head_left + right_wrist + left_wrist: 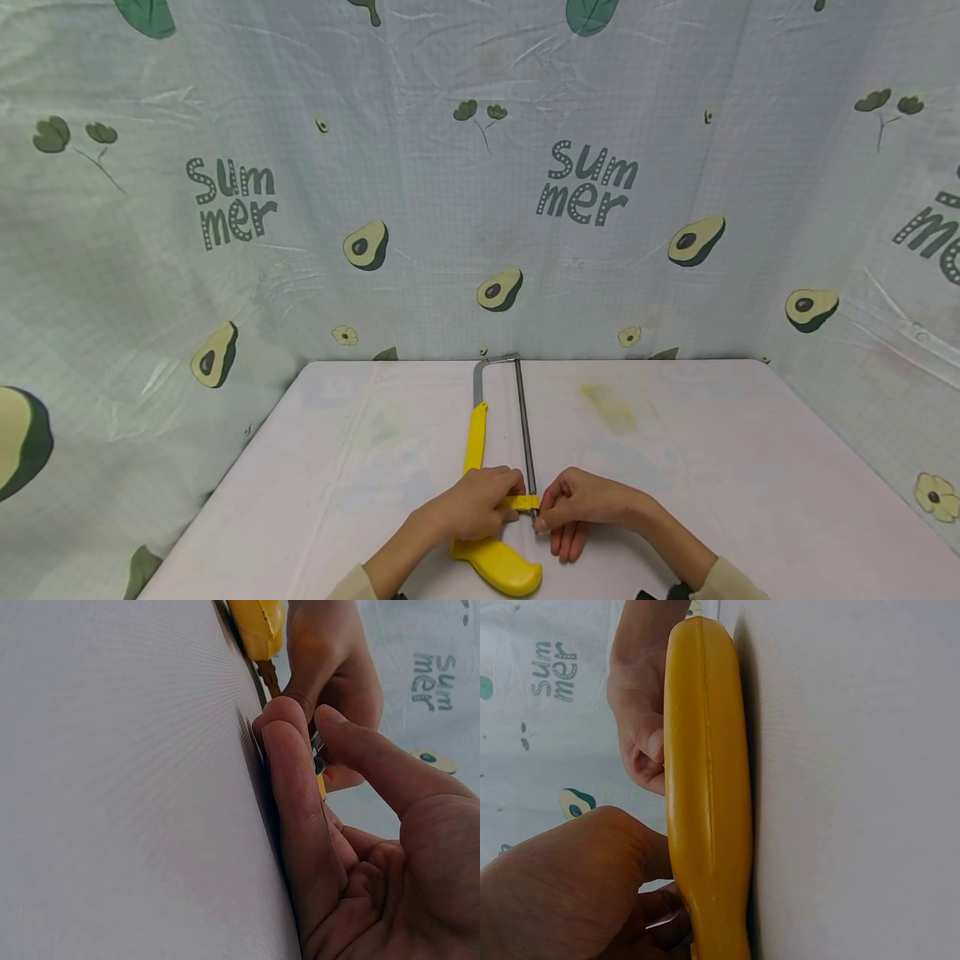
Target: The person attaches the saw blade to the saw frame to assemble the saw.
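Observation:
A hacksaw (498, 568) lies flat on the table, its yellow handle nearest me and its grey frame pointing away. The dark blade (523, 425) runs along its right side. My left hand (480, 504) grips the saw around the yellow crosspiece (521, 502) in front of the handle. At the near end of the blade, my right hand (588, 504) pinches a small metal fitting (535, 518) between thumb and fingers. The yellow handle (709, 750) fills the middle of the left wrist view. In the right wrist view, fingers (296, 780) mostly hide the fitting.
The pale table (712, 467) extends on both sides of the saw, with a yellowish stain (609, 407) beyond the right hand. A printed curtain (427, 183) with avocados and lettering hangs behind the table and along its sides.

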